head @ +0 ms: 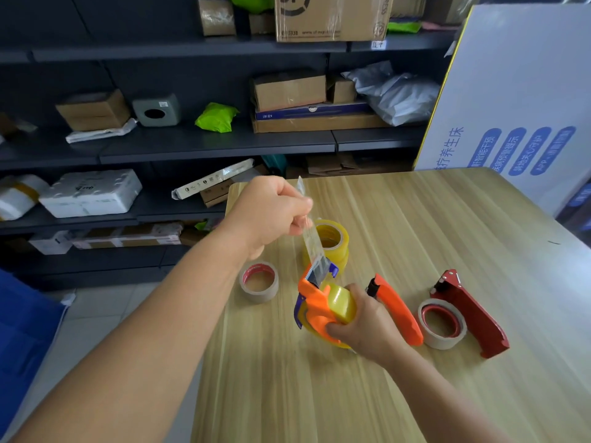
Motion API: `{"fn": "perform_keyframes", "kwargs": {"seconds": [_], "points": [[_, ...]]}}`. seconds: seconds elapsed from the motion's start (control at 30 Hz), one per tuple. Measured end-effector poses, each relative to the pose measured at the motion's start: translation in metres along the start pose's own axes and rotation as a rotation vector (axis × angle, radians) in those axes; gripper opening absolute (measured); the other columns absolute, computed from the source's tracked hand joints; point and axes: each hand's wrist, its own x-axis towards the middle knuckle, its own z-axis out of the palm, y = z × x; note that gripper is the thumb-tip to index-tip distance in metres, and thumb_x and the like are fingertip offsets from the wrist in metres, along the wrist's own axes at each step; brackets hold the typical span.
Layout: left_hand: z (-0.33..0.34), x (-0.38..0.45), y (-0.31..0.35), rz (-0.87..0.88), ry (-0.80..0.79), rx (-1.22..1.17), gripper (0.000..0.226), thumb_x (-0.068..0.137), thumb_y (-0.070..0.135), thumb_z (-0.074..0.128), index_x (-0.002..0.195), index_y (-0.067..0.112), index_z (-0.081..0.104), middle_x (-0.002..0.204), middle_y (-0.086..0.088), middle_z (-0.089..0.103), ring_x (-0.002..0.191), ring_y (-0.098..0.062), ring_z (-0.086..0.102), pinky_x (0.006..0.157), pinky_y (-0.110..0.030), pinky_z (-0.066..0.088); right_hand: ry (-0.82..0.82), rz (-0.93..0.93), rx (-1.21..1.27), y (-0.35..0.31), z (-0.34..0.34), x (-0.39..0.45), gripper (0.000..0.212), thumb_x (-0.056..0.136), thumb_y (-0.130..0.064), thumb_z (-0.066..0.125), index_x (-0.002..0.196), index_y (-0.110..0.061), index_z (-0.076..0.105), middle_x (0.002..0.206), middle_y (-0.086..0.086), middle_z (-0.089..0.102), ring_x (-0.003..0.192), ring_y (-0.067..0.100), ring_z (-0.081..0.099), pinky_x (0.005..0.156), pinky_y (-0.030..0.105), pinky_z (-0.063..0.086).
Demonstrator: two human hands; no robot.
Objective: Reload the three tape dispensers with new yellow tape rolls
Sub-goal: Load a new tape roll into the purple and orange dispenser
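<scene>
The wood table (415, 235) carries everything. Right of the held dispenser (315, 302), a red dispenser (473, 318) and a spare orange one (396, 310) are laid flat. Yellow rolls (332, 241) are stacked just behind it. It's gripped by the right hand (364, 324), yellow roll loaded, while its tape end (308, 231) is pinched by the left hand (268, 212) above.

A light wood-grain table (415, 378) carries everything. Near its centre, at 12 o'clock, stands a stack of yellow tape rolls (332, 241). At 9 o'clock lies a brown tape roll (259, 282) with a red core. At 3 o'clock lies an orange dispenser (399, 310), then a white tape roll (443, 324) touching a red dispenser (473, 318).
</scene>
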Motion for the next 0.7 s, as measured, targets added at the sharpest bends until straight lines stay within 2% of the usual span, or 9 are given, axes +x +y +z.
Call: {"fn": "perform_keyframes", "kwargs": {"seconds": [0.13,0.3,0.43,0.6,0.7], "points": [[-0.001,0.001,-0.002,-0.008,0.042,-0.049,0.015,0.09,0.003,0.059,0.076,0.007,0.056,0.064,-0.009,0.06,0.073,-0.023,0.066,0.069,-0.034,0.06,0.011,0.009,0.032,0.003,-0.006,0.004,0.043,0.068,-0.031,0.074,0.101,-0.03,0.047,0.075,-0.007,0.06,0.062,0.007,0.057,0.051,0.02,0.043],[-0.007,0.009,-0.013,-0.042,0.153,-0.099,0.015,0.091,0.003,0.056,0.078,0.009,0.055,0.065,-0.003,0.052,0.056,-0.013,0.059,0.073,-0.037,0.06,0.037,-0.002,0.101,0.0,-0.012,0.003,0.04,0.069,-0.026,0.074,0.1,-0.028,0.05,0.071,-0.008,0.057,0.058,0.006,0.055,0.045,0.016,0.041],[-0.018,0.013,-0.031,-0.137,0.158,-0.121,0.01,0.089,-0.001,0.054,0.086,0.008,0.057,0.07,-0.005,0.054,0.065,-0.018,0.061,0.076,-0.038,0.06,0.032,-0.003,0.118,-0.002,-0.015,0.0,0.036,0.071,-0.022,0.073,0.096,-0.029,0.048,0.072,-0.009,0.055,0.055,0.005,0.053,0.038,0.011,0.038],[-0.023,0.018,-0.068,-0.311,0.212,-0.201,0.01,0.089,-0.002,0.052,0.087,0.006,0.058,0.074,-0.01,0.055,0.065,-0.021,0.058,0.073,-0.04,0.057,0.062,-0.042,0.174,-0.004,-0.019,0.001,0.04,0.068,-0.016,0.075,0.096,-0.029,0.05,0.07,-0.011,0.052,0.056,-0.001,0.051,0.049,0.008,0.038],[-0.019,0.015,-0.09,-0.441,0.216,-0.312,0.007,0.092,0.003,0.054,0.087,0.005,0.057,0.074,-0.01,0.053,0.065,-0.021,0.056,0.072,-0.04,0.055,0.071,-0.062,0.25,-0.007,-0.023,0.002,0.054,0.067,-0.013,0.074,0.109,-0.035,0.047,0.076,-0.009,0.056,0.057,0.003,0.052,0.052,0.016,0.043]]}}
